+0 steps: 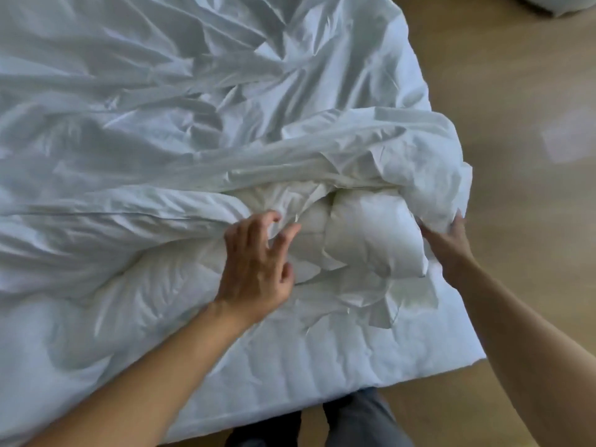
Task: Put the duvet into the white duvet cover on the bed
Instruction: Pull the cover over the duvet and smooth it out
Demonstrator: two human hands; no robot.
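Fingers [458, 220], right hand [446, 241], grip duvet cover [371, 137] edge — duvet [371, 233] protrudes.

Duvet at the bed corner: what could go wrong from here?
The duvet is bunched at the mouth of the duvet cover, so it may go in balled up. Only the right hand grips the cover; the left hand rests open, so the edge may slip. The bundle overhangs the bed and could slide to the floor.

place: bedroom at home | evidence: bed [290, 366] with rumpled white bedding, wood-look floor [516, 91]
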